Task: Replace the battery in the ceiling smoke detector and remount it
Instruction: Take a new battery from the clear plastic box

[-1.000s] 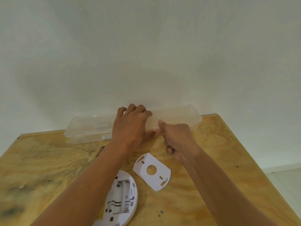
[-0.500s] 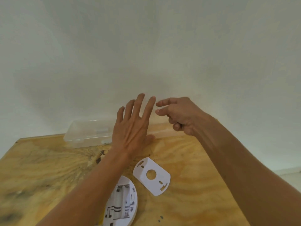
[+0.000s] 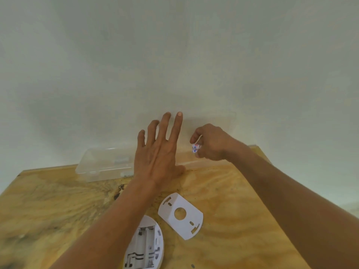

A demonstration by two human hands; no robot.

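— White, with red and blue print: the batteries [image 3: 195, 148]?
— Pinched in my right hand [image 3: 210, 144] (above the clear box [image 3: 103, 166]). My left hand [image 3: 158, 152] is splayed flat. The smoke detector [image 3: 144, 247] lies face-down on plywood [image 3: 242, 220], beside its mounting plate [image 3: 181, 215].

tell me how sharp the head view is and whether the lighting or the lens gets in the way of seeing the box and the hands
Head view: soft, even light, with faint shadows on the wall. The wide lens bows the table edge. The clear plastic box is washed out, its raised lid barely visible. The left hand is fairly sharp; the small batteries in the right hand are blurred.
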